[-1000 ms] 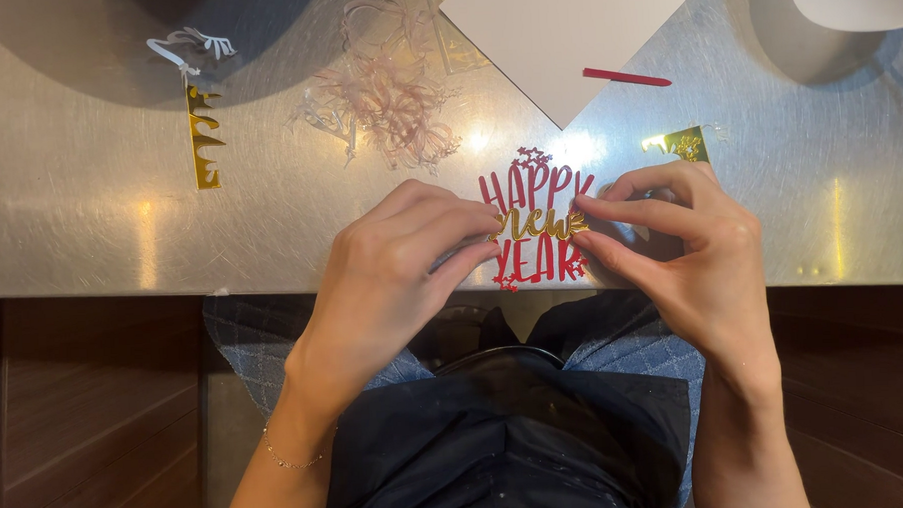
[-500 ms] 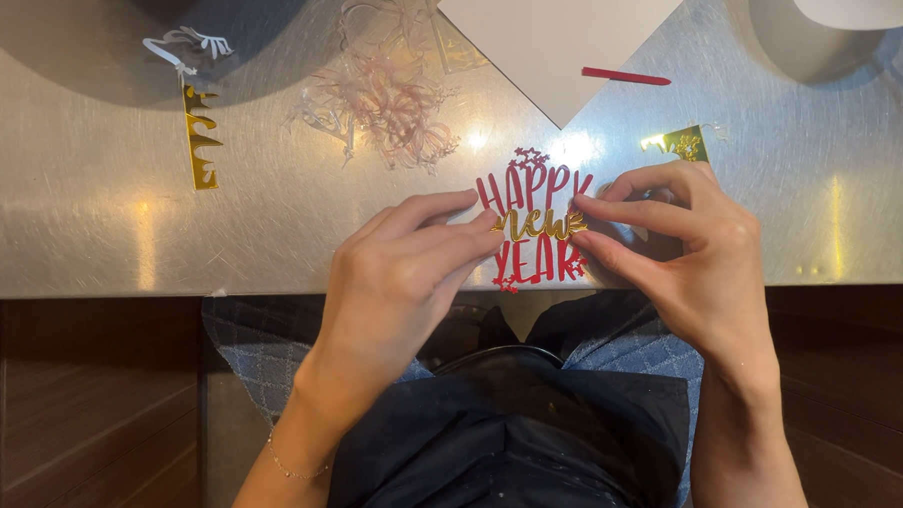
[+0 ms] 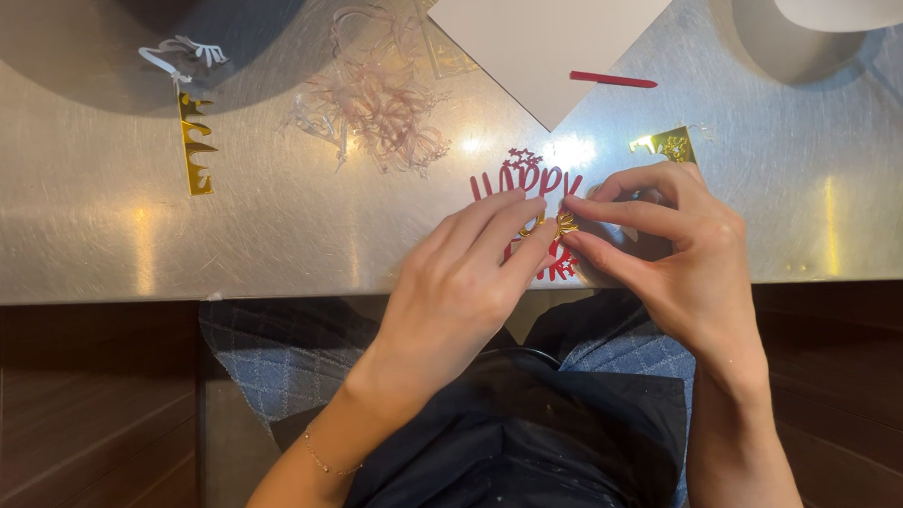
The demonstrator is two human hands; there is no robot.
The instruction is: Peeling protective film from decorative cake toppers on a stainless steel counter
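Note:
A red cut-out letter topper (image 3: 521, 178) with small stars on top lies flat on the shiny metal table (image 3: 91, 247) near its front edge. My left hand (image 3: 463, 284) rests over its lower half, fingertips pressing on a small gold cut-out piece (image 3: 567, 223) at the topper's middle. My right hand (image 3: 671, 246) pinches the same gold piece from the right with thumb and forefinger. The lower letters of the topper are mostly hidden under my fingers.
A gold cut-out strip (image 3: 196, 145) and a white curled scrap (image 3: 179, 53) lie at the left. A tangle of pinkish clear film scraps (image 3: 371, 97) sits centre back. A white sheet (image 3: 554, 30), a red stick (image 3: 612, 79), a gold piece (image 3: 668, 144) and a white container (image 3: 833, 10) lie behind.
My left hand has slid over the lower letters, covering more of the topper. My right hand's pinch has moved inward to the gold piece.

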